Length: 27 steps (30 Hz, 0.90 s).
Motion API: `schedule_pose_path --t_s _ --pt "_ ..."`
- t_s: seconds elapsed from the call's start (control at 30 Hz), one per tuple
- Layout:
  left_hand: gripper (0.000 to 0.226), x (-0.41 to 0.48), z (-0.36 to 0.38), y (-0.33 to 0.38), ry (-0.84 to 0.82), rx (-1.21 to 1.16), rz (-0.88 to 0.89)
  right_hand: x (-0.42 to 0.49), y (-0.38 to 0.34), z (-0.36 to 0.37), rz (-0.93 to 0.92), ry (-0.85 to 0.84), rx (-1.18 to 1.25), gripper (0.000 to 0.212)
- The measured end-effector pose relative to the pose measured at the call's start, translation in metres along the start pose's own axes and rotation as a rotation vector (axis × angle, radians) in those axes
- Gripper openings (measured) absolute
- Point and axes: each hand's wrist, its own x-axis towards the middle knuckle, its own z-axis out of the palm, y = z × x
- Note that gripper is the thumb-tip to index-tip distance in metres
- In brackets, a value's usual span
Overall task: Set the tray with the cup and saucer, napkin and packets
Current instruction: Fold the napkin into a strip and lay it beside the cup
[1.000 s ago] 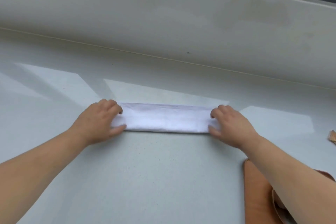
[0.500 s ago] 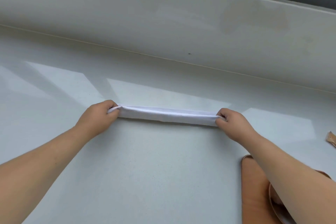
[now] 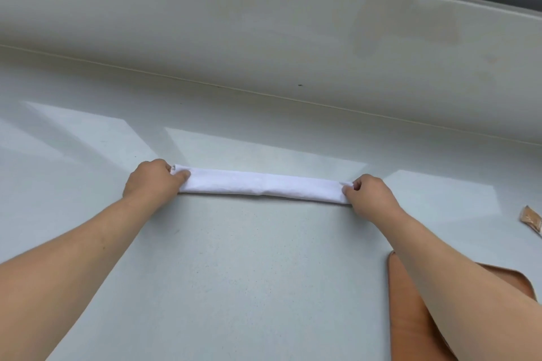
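A white napkin point(image 3: 264, 185), folded into a long narrow strip, lies flat on the pale counter in the middle of the view. My left hand point(image 3: 152, 182) pinches its left end and my right hand point(image 3: 371, 195) pinches its right end. A brown tray point(image 3: 410, 308) sits at the lower right, largely hidden behind my right forearm. A brown packet point(image 3: 531, 219) lies at the right edge of the counter. No cup or saucer shows.
The pale counter point(image 3: 234, 272) runs back to a low cream wall point(image 3: 264, 38) under a dark window frame. Bright light patches lie across the counter behind the napkin.
The napkin strip was lifted and folded over lengthwise, and now lies flat again as a narrower band. Both hands stayed on its ends.
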Motion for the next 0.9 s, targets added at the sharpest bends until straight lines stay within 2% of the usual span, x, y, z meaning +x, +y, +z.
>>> schedule_pose_path --t_s 0.07,0.13,0.2,0.27,0.4,0.47,0.53,0.63,0.77,0.9 --pt "0.034 0.003 -0.004 0.002 0.011 -0.109 -0.022 -0.003 -0.004 0.0 0.006 -0.005 0.038 0.024" --pt "0.03 0.005 -0.007 0.004 0.007 -0.332 -0.08 -0.008 -0.004 0.0 0.031 -0.025 0.174 0.023" --pt "0.022 0.0 -0.012 0.008 0.02 -0.559 -0.117 -0.017 -0.003 0.002 0.085 -0.074 0.438 0.02" --pt "0.017 -0.012 -0.021 0.02 0.118 -0.65 -0.08 -0.028 -0.001 0.007 0.134 -0.134 0.702 0.014" --pt "0.024 -0.055 -0.04 0.081 0.365 -0.631 0.277 -0.052 0.004 0.011 0.207 -0.183 0.967 0.036" --pt "0.03 -0.083 -0.038 0.117 0.399 -0.571 0.518 -0.064 0.005 0.013 0.215 -0.224 1.079 0.043" --pt "0.04 -0.115 -0.023 0.15 0.322 -0.476 0.682 -0.073 0.006 0.013 0.205 -0.266 1.148 0.04" --pt "0.048 -0.154 0.014 0.182 0.178 -0.33 0.809 -0.085 0.008 0.01 0.18 -0.357 1.26 0.026" --pt "0.038 -0.188 0.061 0.204 -0.062 -0.213 0.818 -0.093 0.019 -0.002 0.163 -0.498 1.387 0.013" --pt "0.032 -0.209 0.09 0.214 -0.075 -0.204 0.764 -0.09 0.034 -0.012 0.21 -0.563 1.513 0.03"
